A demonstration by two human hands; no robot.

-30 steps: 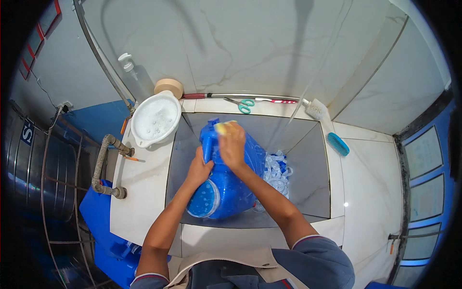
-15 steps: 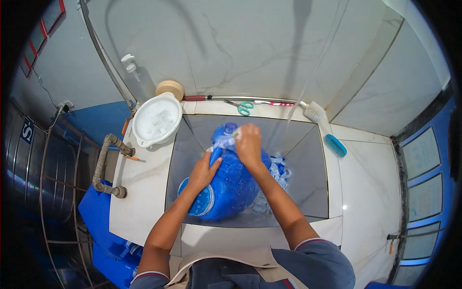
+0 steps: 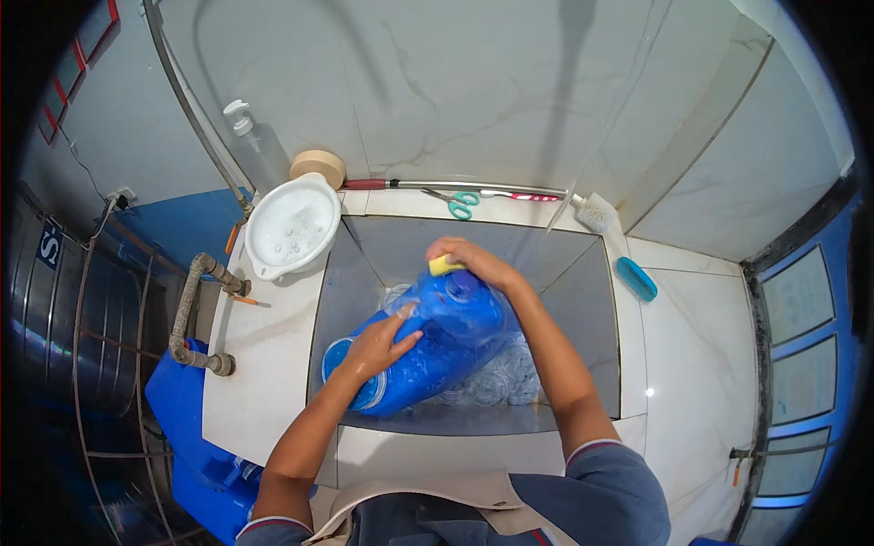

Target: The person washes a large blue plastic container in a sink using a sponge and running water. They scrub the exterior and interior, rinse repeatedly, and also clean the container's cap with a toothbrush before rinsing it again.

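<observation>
Shifted up to the jug's neck since prev frame: yellow sponge (image 3: pixel 443 265), gripped by right hand (image 3: pixel 475 261). Blue water jug (image 3: pixel 428 350) is steadied by open left hand (image 3: pixel 378 346) over sink (image 3: pixel 583 300); best kept braced w/ firm strokes.

White basin (image 3: pixel 291 227), tape roll (image 3: pixel 318 166), scissors (image 3: pixel 460 202), blue brush (image 3: pixel 636 278) on counter around sink (image 3: pixel 583 273).

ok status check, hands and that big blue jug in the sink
Left hand flat on big blue plastic water jug, steadying. Right hand presses yellow sponge near its neck. Jug tilted in grey sink, clear plastic bottles beneath.
</observation>
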